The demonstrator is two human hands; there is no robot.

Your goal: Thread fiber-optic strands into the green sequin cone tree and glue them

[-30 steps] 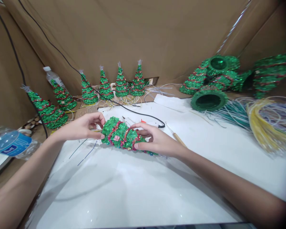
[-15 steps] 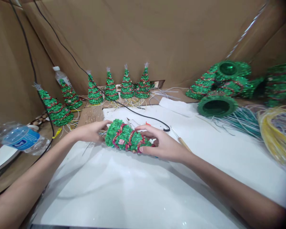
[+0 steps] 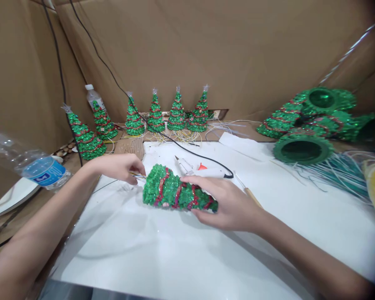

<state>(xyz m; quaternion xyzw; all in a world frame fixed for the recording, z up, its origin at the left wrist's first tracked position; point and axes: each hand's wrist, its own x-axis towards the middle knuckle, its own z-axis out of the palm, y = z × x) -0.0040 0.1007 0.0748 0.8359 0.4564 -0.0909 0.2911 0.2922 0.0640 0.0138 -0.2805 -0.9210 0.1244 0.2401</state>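
A small green tinsel Christmas tree with red garlands lies on its side over the white tabletop, base to the left and tip to the right. My right hand is wrapped round its narrow end, thumb below and fingers above. My left hand is closed beside the base, pinching a bunch of thin wires that come from it. Just behind the tree lies a white glue gun. To the right, a hook tool with a wooden handle is partly hidden by my right hand.
Several finished trees stand along the back, their wires spread in front. More trees lie piled at the right beside bundles of teal wires. A plastic bottle leans at the left. A black cord crosses the table.
The tree has rolled a little and come slightly nearer and to the right, my right hand with it. My left hand has closed on the wires at its base. The view has turned left.
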